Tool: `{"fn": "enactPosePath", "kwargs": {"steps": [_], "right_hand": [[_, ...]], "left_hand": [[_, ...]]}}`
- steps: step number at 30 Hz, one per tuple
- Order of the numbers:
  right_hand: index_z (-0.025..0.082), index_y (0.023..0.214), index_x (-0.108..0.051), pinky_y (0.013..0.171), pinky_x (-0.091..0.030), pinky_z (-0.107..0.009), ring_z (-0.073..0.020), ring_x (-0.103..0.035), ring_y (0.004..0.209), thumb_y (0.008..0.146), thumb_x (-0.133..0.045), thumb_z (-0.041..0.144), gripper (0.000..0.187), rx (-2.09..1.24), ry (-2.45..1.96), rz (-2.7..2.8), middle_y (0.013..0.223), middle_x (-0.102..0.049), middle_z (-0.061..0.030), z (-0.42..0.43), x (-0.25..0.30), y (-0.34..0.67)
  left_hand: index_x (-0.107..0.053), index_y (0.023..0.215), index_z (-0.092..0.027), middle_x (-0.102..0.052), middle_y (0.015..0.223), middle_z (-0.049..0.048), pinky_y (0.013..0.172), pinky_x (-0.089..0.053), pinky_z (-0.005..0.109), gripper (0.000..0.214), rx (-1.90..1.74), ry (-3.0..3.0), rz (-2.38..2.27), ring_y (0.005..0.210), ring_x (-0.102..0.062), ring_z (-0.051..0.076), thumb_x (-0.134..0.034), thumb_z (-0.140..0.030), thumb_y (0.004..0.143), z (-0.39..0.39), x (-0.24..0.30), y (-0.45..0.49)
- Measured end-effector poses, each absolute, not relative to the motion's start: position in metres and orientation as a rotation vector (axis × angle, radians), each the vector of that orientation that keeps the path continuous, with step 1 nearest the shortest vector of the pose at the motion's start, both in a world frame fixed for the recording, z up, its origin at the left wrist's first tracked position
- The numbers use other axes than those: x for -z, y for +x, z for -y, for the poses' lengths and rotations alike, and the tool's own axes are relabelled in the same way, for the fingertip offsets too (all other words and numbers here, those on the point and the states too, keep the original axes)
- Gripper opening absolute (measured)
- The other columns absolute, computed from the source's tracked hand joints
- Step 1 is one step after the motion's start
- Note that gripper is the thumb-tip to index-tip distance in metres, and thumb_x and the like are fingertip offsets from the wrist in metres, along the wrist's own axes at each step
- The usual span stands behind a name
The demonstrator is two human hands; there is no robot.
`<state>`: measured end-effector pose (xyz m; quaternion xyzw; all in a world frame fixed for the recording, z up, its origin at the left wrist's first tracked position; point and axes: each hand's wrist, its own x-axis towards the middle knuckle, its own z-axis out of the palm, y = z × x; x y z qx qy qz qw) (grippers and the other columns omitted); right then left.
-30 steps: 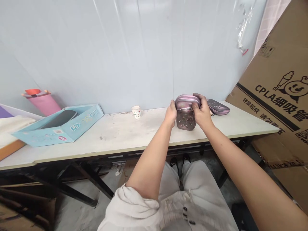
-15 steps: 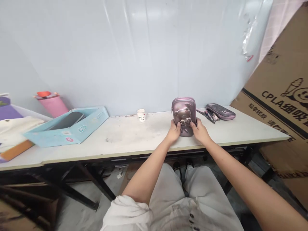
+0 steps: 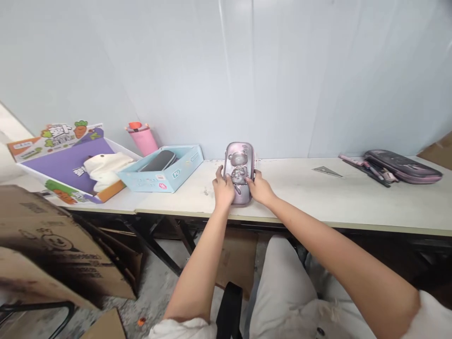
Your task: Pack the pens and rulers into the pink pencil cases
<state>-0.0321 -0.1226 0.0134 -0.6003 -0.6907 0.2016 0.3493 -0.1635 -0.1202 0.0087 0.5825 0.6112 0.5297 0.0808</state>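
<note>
A shiny pinkish-grey pencil case [image 3: 240, 162] with an embossed bear stands upright near the front of the white table [image 3: 300, 202]. My left hand [image 3: 223, 189] grips its left side, thumb on the front face. On the other side my right hand [image 3: 260, 187] holds it the same way, with its thumb on the lower front. To the left is a light blue box [image 3: 169, 182] with a dark grey case [image 3: 159, 161] lying in it.
A purple display carton [image 3: 67, 165] holds a white cloth item [image 3: 106, 169]. Behind the blue box leans a pink roll [image 3: 143, 141]. A set square [image 3: 326, 171], several pens [image 3: 374, 173] and another pencil case [image 3: 402, 165] lie rightward. Cardboard [image 3: 70, 245] stands below left.
Both hands have carried the pencil case left along the table, toward the blue box. The view has turned left too. The set square now shows; the small white cup is hidden.
</note>
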Motion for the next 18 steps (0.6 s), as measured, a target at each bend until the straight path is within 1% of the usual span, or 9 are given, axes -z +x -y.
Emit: {"fn": "enactPosePath", "kwargs": {"steps": [3,6,9,12,15,18], "right_hand": [[0.009,0.125,-0.039,0.082,-0.043,-0.035,-0.0271,-0.061,0.099,0.089,-0.035,0.036,0.045,-0.577,-1.547,1.803,0.107,-0.064,-0.0191,0.111,-0.002,-0.062],[0.010,0.121,-0.044,0.083,-0.043,-0.034,-0.0251,-0.060,0.102,0.090,-0.035,0.033,0.039,-0.607,-1.524,1.819,0.109,-0.063,-0.0176,0.100,0.008,-0.078],[0.011,0.121,-0.045,0.084,-0.044,-0.031,-0.0220,-0.060,0.102,0.090,-0.036,0.028,0.037,-0.612,-1.469,1.851,0.112,-0.063,-0.0154,0.093,0.013,-0.086],[0.014,0.120,-0.048,0.085,-0.044,-0.026,-0.0169,-0.060,0.102,0.087,-0.044,0.022,0.035,-0.589,-1.382,1.904,0.114,-0.062,-0.0107,0.090,0.015,-0.085],[0.016,0.118,-0.051,0.088,-0.042,-0.024,-0.0132,-0.060,0.100,0.085,-0.046,0.017,0.033,-0.518,-1.327,1.925,0.117,-0.061,-0.0085,0.089,0.015,-0.065],[0.015,0.111,-0.056,0.090,-0.040,-0.025,-0.0129,-0.059,0.096,0.085,-0.044,0.015,0.029,-0.410,-1.354,1.893,0.115,-0.060,-0.0090,0.088,0.015,-0.020]], "left_hand": [[-0.050,0.124,-0.021,-0.055,0.115,0.0134,0.099,-0.036,0.043,0.040,-1.462,1.816,-2.035,0.116,-0.048,0.025,-0.038,-0.031,0.087,0.117,0.000,-0.190],[-0.059,0.111,-0.018,-0.060,0.108,0.0115,0.098,-0.037,0.041,0.036,-1.358,2.057,-2.083,0.110,-0.051,0.024,-0.034,-0.031,0.089,0.108,0.009,-0.209],[-0.062,0.103,-0.014,-0.063,0.100,0.0125,0.091,-0.042,0.037,0.042,-1.315,2.167,-2.125,0.100,-0.055,0.024,-0.026,-0.034,0.092,0.098,0.012,-0.220],[-0.063,0.100,-0.012,-0.062,0.095,0.0152,0.087,-0.042,0.040,0.045,-1.279,2.199,-2.168,0.096,-0.055,0.026,-0.025,-0.036,0.092,0.093,0.008,-0.222],[-0.061,0.103,-0.014,-0.060,0.101,0.0165,0.088,-0.039,0.044,0.043,-1.191,2.275,-2.244,0.100,-0.052,0.030,-0.027,-0.038,0.091,0.095,0.001,-0.208],[-0.059,0.106,-0.018,-0.057,0.109,0.0141,0.089,-0.038,0.045,0.041,-1.036,2.452,-2.242,0.106,-0.049,0.030,-0.028,-0.040,0.091,0.098,-0.004,-0.176]]}}
